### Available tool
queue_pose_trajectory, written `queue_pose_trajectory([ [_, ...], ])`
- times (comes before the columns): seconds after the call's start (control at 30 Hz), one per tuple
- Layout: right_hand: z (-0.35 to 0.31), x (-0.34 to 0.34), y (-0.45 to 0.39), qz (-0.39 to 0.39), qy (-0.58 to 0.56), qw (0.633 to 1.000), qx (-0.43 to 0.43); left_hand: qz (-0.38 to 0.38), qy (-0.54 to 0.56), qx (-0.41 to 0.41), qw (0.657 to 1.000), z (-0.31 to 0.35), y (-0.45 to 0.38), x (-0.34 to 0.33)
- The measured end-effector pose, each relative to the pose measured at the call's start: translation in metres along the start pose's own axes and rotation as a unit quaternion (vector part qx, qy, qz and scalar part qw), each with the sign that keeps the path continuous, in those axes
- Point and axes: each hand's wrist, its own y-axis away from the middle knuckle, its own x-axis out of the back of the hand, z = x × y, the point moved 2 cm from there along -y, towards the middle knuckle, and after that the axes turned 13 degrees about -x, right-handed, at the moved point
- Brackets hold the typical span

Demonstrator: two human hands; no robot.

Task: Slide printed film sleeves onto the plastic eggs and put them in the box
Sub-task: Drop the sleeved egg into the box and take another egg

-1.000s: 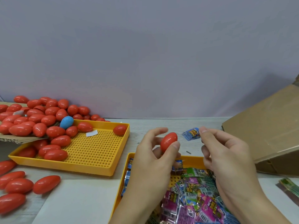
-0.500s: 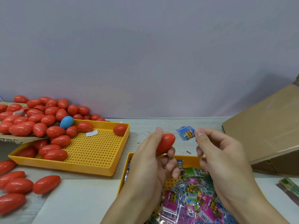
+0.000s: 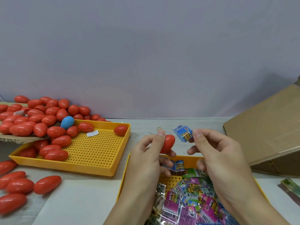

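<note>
My left hand [image 3: 146,157] pinches a red plastic egg [image 3: 168,143] upright between thumb and fingers, above the near yellow tray [image 3: 124,179]. My right hand [image 3: 215,153] pinches a small blue printed film sleeve [image 3: 183,133] just right of the egg's top; sleeve and egg are close but apart. The near tray holds several more printed sleeves [image 3: 191,200] in pink, green and blue. The cardboard box [image 3: 266,133] stands at the right with its flap sloping up.
A second yellow perforated tray [image 3: 92,153] at the left holds red eggs [image 3: 55,132] and one blue egg [image 3: 67,124]. More red eggs [image 3: 17,184] lie loose on the table at the far left. A small ring [image 3: 159,129] lies behind my hands.
My left hand turned the egg more upright and shifted its grip. My right hand brought the blue sleeve leftward, closer to the egg's top.
</note>
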Motion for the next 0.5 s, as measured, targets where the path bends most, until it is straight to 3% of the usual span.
queue_pose_trajectory([
  [0.23, -0.0066, -0.0018, 0.0062, -0.021, 0.043, 0.998, 0.042, -0.034, -0.012, -0.015, 0.999, 0.0005, 0.0009, -0.0034],
  [0.5, -0.0091, -0.0044, 0.0085, -0.049, 0.038, 0.996, 0.067, -0.031, 0.052, -0.011, 0.998, 0.001, 0.0011, -0.0045],
])
